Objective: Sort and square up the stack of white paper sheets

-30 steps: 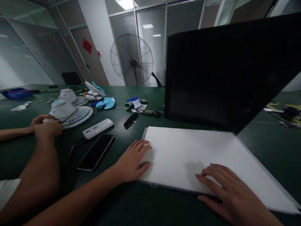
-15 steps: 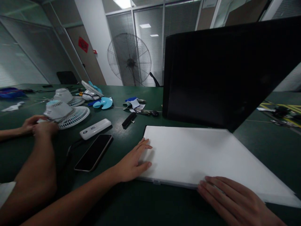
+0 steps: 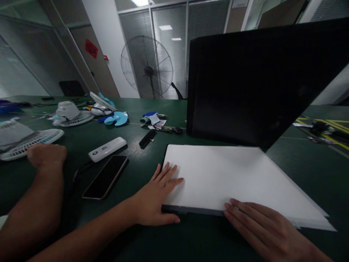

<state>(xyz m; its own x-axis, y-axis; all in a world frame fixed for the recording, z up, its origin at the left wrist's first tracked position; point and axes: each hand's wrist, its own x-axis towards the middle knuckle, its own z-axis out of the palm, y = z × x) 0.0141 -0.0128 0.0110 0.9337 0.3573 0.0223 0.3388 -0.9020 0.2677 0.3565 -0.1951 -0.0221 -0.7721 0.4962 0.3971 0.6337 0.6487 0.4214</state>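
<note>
A flat white panel [image 3: 231, 174] with a dark frame along its near edge lies on the green table [image 3: 313, 171]. Thin white sheets on it fan out slightly at the near right corner. My left hand [image 3: 155, 198] rests on the panel's near left corner, fingers spread on top and thumb along the front edge. My right hand [image 3: 261, 225] lies flat with its fingertips on the near edge. A large black screen panel [image 3: 259, 83] stands tilted just behind the white panel.
Left of the panel lie a dark phone [image 3: 105, 177], a white oblong device [image 3: 107, 149] and a small black object [image 3: 147, 138]. A co-worker's hand [image 3: 47, 154] rests near a white fan grille [image 3: 29, 140]. Further back lie another fan part [image 3: 72, 112] and a blue fan blade [image 3: 116, 118].
My right hand slid back from the panel's top to its near edge. My left hand shifted to the near left corner. The co-worker's fan grille moved to the left.
</note>
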